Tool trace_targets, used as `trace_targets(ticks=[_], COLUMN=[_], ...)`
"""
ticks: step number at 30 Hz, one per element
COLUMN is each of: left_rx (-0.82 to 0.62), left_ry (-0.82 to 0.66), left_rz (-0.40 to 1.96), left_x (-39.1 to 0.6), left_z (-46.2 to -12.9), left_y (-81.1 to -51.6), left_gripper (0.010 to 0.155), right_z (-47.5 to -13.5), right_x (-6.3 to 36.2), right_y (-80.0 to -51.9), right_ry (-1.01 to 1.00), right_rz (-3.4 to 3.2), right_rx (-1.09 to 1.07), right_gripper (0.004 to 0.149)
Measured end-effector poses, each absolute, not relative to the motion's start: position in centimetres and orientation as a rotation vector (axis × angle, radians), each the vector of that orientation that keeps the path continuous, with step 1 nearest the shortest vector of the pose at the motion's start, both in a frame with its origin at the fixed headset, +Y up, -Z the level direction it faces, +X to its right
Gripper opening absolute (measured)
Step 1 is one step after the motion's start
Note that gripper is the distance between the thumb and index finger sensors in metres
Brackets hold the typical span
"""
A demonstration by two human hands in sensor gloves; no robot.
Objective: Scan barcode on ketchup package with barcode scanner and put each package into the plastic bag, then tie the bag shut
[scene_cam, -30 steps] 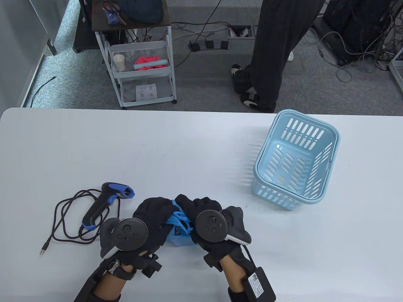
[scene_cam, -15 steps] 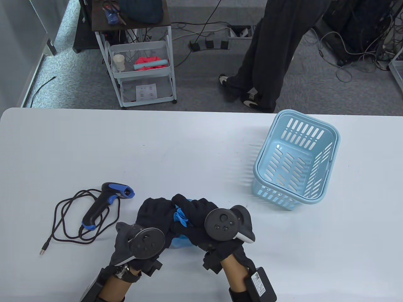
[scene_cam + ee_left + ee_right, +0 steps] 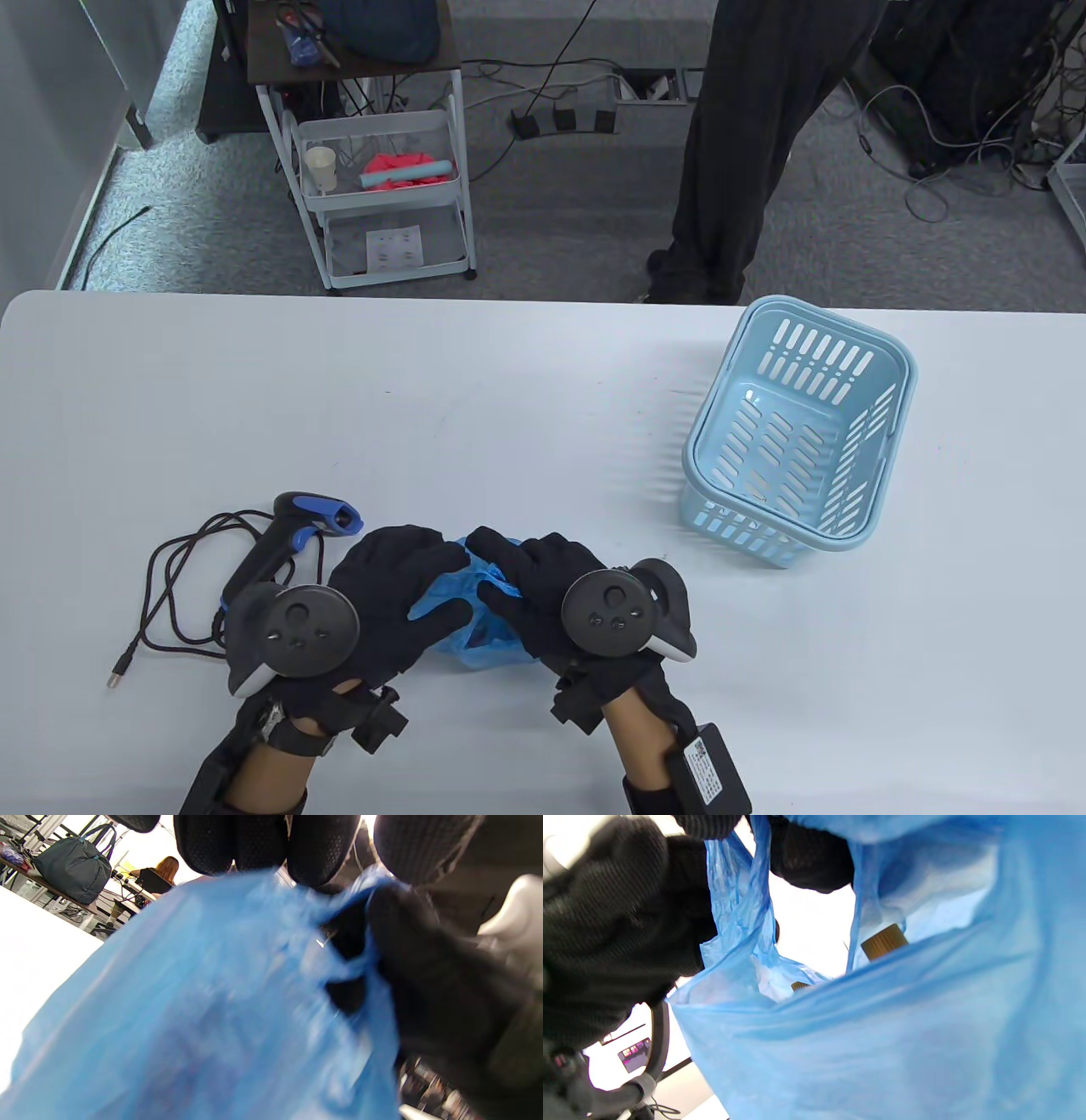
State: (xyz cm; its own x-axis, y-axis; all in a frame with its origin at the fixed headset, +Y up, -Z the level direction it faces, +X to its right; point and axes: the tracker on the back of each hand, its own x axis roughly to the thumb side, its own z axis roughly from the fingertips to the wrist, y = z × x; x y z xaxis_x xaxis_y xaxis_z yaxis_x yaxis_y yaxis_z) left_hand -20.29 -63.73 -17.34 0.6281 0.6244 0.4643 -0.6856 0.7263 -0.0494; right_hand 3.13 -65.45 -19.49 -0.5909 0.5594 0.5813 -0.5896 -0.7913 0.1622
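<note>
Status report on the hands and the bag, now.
Left hand and right hand both grip the handles of the blue plastic bag. Bag mouth not closed; gold caps visible inside. Barcode scanner lies beside the left hand, not obstructing.

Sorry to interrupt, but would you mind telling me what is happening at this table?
Both gloved hands, left hand and right hand, work on a thin blue plastic bag near the table's front edge, gathering its handles to tie it. The black-and-blue barcode scanner lies beside them, and the light blue slotted basket stands apart.
</note>
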Motion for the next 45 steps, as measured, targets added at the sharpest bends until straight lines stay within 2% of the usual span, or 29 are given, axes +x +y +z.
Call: trace_targets(ticks=[5, 11, 16, 25, 32, 40, 45], left_rx=[0.14, 0.061, 0.028, 0.038, 0.088, 0.079, 0.085], left_ry=[-0.421, -0.393, -0.352, -0.341, -0.313, -0.309, -0.319], left_rz=[0.763, 0.65, 0.61, 0.706, 0.697, 0.67, 0.641], left_x=[-19.7, -17.1, -15.8, -15.3, -15.8, -15.3, -14.9], left_z=[-17.5, -17.8, -17.9, -18.3, -18.4, -18.5, -18.4], left_y=[-63.0, -62.6, -62.1, -61.8, -61.5, -61.6, -61.6], left_gripper=[0.055, 0.059, 0.054, 0.042, 0.041, 0.042, 0.041], right_z=[-18.8, -18.7, -18.5, -18.6, -19.6, -20.1, -19.7], right_x=[2.3, 2.1, 1.9, 2.6, 4.1, 5.0, 4.9], right_y=[-65.1, -65.0, -65.0, -64.8, -65.5, -65.8, -65.5], right_ry=[-0.145, -0.19, -0.243, -0.264, -0.111, -0.137, -0.227], right_rz=[2.513, 2.594, 2.652, 2.602, 2.354, 2.259, 2.271], right_rx=[0.872, 0.868, 0.847, 0.83, 0.802, 0.75, 0.717], right_gripper=[0.062, 0.064, 0.066, 0.067, 0.061, 0.053, 0.049])
